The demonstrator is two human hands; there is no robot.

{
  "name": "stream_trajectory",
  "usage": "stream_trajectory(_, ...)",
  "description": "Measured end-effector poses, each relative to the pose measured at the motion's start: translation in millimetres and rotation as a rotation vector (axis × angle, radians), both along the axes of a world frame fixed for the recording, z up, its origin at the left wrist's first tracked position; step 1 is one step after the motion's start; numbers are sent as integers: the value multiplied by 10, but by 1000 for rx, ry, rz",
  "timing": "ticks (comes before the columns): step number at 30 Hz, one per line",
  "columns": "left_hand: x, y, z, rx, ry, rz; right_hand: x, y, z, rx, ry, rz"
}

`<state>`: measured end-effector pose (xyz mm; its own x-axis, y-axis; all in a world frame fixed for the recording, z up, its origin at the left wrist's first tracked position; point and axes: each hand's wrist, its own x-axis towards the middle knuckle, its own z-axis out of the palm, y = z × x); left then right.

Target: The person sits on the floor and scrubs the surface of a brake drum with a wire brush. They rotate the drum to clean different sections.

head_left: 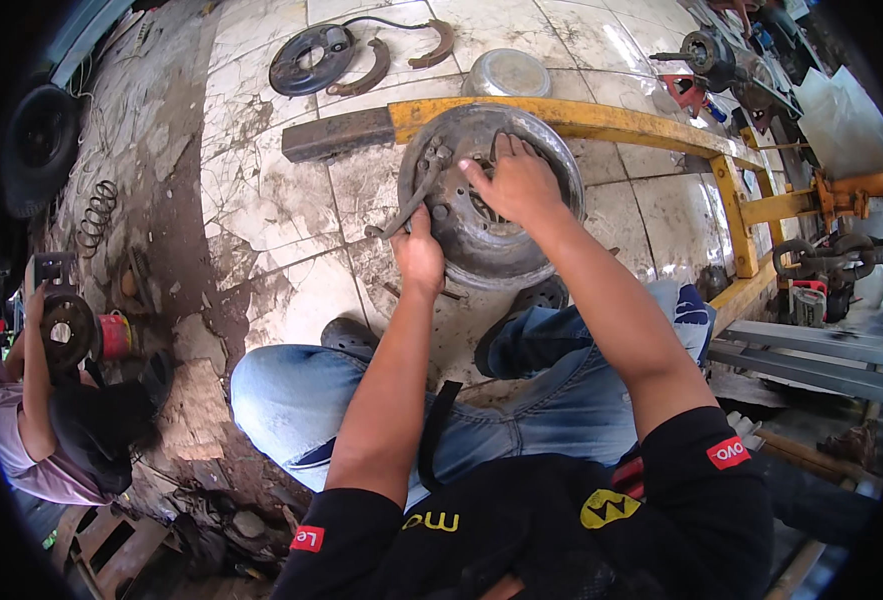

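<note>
A round, worn metal brake backing plate (516, 255) is tilted in front of my knees, against the yellow steel beam (621, 130). My left hand (421, 255) grips its lower left edge, thumb on the near face beside a bent brake hose (401, 215); the fingers behind are hidden. Fingers stretched and thumb apart, my right hand (521, 182) lies on the plate's upper right face, partly covering the centre hole. Farther off on the tiles are a second, dark backing plate (306, 62), two curved brake shoes (363, 70) and a round metal drum (506, 75).
At the left, another person (36, 400) holds a dark round brake part (66, 330) beside a red can (114, 335). A coil spring (98, 215) and a tyre (39, 150) lie beyond. The yellow frame and a heavy chain (831, 255) bound the right side.
</note>
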<state>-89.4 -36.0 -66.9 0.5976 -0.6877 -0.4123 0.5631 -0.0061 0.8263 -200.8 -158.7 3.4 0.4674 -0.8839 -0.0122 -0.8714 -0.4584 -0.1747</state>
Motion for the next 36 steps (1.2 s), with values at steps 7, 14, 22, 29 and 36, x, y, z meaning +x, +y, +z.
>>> stream_trajectory(7, 3, 9, 14, -23, 20, 18, -23, -8, -61, -43, -55, -2)
stream_trajectory(14, -18, 2, 34, 61, -31, 32, -100, 22, -21, 22, -74, -2)
stream_trajectory(22, 22, 9, 90, 95, -78, -2, 1, 184, -201, -49, -12, 97)
stream_trajectory(29, 11, 23, 171, 114, -79, -22, 19, 142, -178, -4, 2, 83)
stream_trajectory(36, -13, 19, 271, 93, -54, -35, 67, -43, -221, -19, -35, 42)
